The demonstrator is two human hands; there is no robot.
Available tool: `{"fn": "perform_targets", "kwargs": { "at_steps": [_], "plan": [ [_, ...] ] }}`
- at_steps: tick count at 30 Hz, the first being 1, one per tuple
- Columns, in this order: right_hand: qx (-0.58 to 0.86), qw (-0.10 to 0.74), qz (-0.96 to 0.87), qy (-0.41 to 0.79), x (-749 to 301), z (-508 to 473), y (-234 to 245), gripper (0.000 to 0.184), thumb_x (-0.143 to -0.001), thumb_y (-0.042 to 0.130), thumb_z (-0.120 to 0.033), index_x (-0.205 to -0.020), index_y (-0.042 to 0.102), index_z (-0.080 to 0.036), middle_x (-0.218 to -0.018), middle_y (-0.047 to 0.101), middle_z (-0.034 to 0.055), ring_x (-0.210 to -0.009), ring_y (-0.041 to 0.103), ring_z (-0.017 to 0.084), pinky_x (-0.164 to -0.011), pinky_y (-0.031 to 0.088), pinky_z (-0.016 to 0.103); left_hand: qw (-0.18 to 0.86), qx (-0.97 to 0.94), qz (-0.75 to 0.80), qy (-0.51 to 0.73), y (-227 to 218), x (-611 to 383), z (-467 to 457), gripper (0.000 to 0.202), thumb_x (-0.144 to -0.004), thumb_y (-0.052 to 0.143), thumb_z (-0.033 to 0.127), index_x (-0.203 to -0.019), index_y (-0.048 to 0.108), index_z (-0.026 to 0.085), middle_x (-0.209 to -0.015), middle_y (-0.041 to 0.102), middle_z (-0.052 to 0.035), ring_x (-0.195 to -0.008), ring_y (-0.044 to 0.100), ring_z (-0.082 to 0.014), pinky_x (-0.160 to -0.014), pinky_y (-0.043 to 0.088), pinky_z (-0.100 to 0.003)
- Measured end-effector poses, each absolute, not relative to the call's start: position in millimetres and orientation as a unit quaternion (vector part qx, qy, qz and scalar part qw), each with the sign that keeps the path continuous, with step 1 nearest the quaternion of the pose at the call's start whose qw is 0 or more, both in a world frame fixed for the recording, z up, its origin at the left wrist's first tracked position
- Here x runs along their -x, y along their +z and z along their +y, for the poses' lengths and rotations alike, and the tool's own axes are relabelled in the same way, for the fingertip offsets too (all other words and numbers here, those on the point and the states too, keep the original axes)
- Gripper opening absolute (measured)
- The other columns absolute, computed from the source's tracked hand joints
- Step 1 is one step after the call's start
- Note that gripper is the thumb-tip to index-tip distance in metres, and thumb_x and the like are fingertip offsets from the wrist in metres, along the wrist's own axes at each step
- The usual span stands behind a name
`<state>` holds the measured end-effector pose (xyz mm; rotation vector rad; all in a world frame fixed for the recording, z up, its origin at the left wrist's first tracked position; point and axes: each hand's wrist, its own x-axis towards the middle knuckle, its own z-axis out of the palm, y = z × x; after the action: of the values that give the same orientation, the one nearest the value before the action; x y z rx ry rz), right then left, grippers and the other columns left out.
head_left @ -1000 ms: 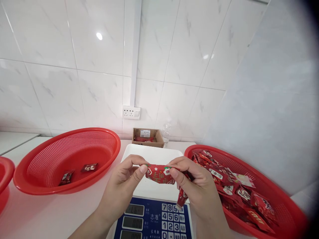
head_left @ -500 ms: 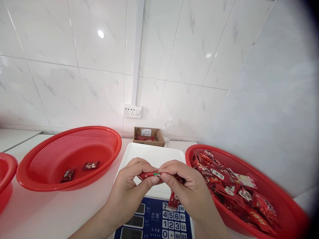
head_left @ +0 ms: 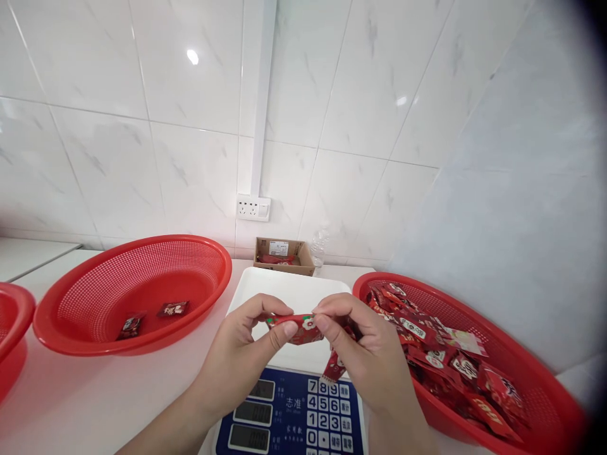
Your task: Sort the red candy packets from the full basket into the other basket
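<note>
Over the digital scale (head_left: 291, 433), my left hand (head_left: 246, 344) pinches one side of a small red printed bag (head_left: 303, 332) between thumb and fingers. My right hand (head_left: 367, 351) pinches the bag's other side. White and green details show on the bag near its upper edge. A red snack packet (head_left: 333, 366) hangs beneath my right hand, apparently tucked in its palm by fingers I cannot see. Behind both hands lies the scale's white pan (head_left: 284, 284); its blue keypad panel is partly covered by my forearms.
A red basket (head_left: 535, 373) heaped with red snack packets stands at right. Two packets lie in the left red basket (head_left: 199, 253), and another red basket (head_left: 16, 316) is cut off at the edge. A small cardboard box (head_left: 303, 256) sits by the tiled wall beside clear plastic (head_left: 320, 243).
The bag has turned so more of its printed face shows, and my hands have spread slightly apart. The hanging packet shows more. The view has shifted a little.
</note>
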<state>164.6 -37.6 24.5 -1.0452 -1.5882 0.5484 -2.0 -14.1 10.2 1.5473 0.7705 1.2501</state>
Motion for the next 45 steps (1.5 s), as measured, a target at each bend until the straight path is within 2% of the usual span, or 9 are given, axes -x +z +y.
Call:
{"fn": "perform_targets", "kwargs": {
  "at_steps": [2,7,14,21,27,34,39,42,45],
  "plan": [
    [0.448,0.562,-0.652,0.241,-166,-38,25,0.017,-0.085,0.057,-0.033,-0.075,0.061,-0.02,-0.074,0.061,0.0017,-0.058,0.054,0.012,-0.047,0.049,0.024,0.506,-0.624,0.294,0.518,9,3,-13,0.013,-0.082,0.064,0.033,-0.085,0.063,0.021,-0.085,0.062,-0.0017,-0.085,0.057,-0.0178,-0.078,0.046,-0.031],
    [0.444,0.569,-0.65,0.238,-164,-38,25,0.018,-0.084,0.056,-0.034,-0.074,0.061,-0.02,-0.074,0.06,0.0024,-0.058,0.054,0.012,-0.041,0.048,0.022,0.506,-0.612,0.264,0.548,7,3,-12,0.012,-0.083,0.064,0.03,-0.08,0.064,0.019,-0.081,0.062,-0.0015,-0.08,0.057,-0.0164,-0.074,0.047,-0.028],
    [0.464,0.577,-0.641,0.201,-163,-31,21,0.017,-0.084,0.057,-0.033,-0.074,0.061,-0.02,-0.074,0.062,0.0015,-0.056,0.053,0.011,-0.047,0.048,0.024,0.532,-0.582,0.266,0.555,5,1,-6,0.012,-0.081,0.067,0.03,-0.08,0.066,0.018,-0.078,0.065,-0.0014,-0.077,0.059,-0.0154,-0.072,0.048,-0.027],
    [0.478,0.586,-0.625,0.192,-163,-30,20,0.017,-0.083,0.058,-0.034,-0.074,0.061,-0.02,-0.07,0.062,0.0,-0.052,0.052,0.011,-0.044,0.046,0.023,0.562,-0.543,0.272,0.562,3,-1,-2,0.013,-0.077,0.069,0.03,-0.084,0.072,0.019,-0.081,0.07,-0.0033,-0.078,0.062,-0.0171,-0.074,0.05,-0.029],
    [0.483,0.603,-0.611,0.172,-161,-30,18,0.016,-0.082,0.059,-0.034,-0.073,0.061,-0.02,-0.072,0.063,0.0012,-0.053,0.053,0.011,-0.043,0.046,0.023,0.552,-0.527,0.287,0.579,2,-3,-2,0.013,-0.076,0.07,0.03,-0.08,0.073,0.018,-0.071,0.068,-0.002,-0.071,0.059,-0.0156,-0.071,0.048,-0.029],
    [0.478,0.614,-0.608,0.16,-160,-30,17,0.016,-0.083,0.06,-0.032,-0.071,0.062,-0.02,-0.071,0.063,0.0001,-0.06,0.056,0.012,-0.052,0.049,0.025,0.574,-0.502,0.269,0.588,3,-2,-3,0.012,-0.076,0.07,0.03,-0.075,0.073,0.018,-0.071,0.068,-0.0012,-0.07,0.058,-0.0139,-0.069,0.047,-0.026],
    [0.483,0.578,-0.627,0.199,-166,-32,20,0.017,-0.084,0.059,-0.033,-0.074,0.062,-0.02,-0.073,0.062,0.0002,-0.057,0.055,0.012,-0.051,0.05,0.026,0.504,-0.605,0.308,0.534,4,4,-1,0.014,-0.082,0.064,0.032,-0.081,0.069,0.019,-0.078,0.068,-0.0023,-0.076,0.06,-0.0171,-0.072,0.047,-0.029],
    [0.454,0.533,-0.681,0.214,-167,-34,24,0.015,-0.084,0.058,-0.03,-0.074,0.062,-0.02,-0.074,0.063,0.001,-0.062,0.059,0.013,-0.054,0.05,0.026,0.471,-0.663,0.337,0.475,7,3,-4,0.016,-0.079,0.067,0.032,-0.09,0.068,0.022,-0.087,0.068,-0.0035,-0.085,0.06,-0.0203,-0.076,0.047,-0.031],
    [0.43,0.488,-0.727,0.219,-165,-35,24,0.013,-0.085,0.057,-0.026,-0.075,0.064,-0.02,-0.074,0.064,0.0016,-0.067,0.062,0.014,-0.058,0.05,0.025,0.428,-0.719,0.333,0.433,9,-1,-8,0.009,-0.081,0.064,0.031,-0.08,0.068,0.023,-0.082,0.066,-0.0033,-0.084,0.059,-0.0205,-0.072,0.046,-0.03]
  ]
}}
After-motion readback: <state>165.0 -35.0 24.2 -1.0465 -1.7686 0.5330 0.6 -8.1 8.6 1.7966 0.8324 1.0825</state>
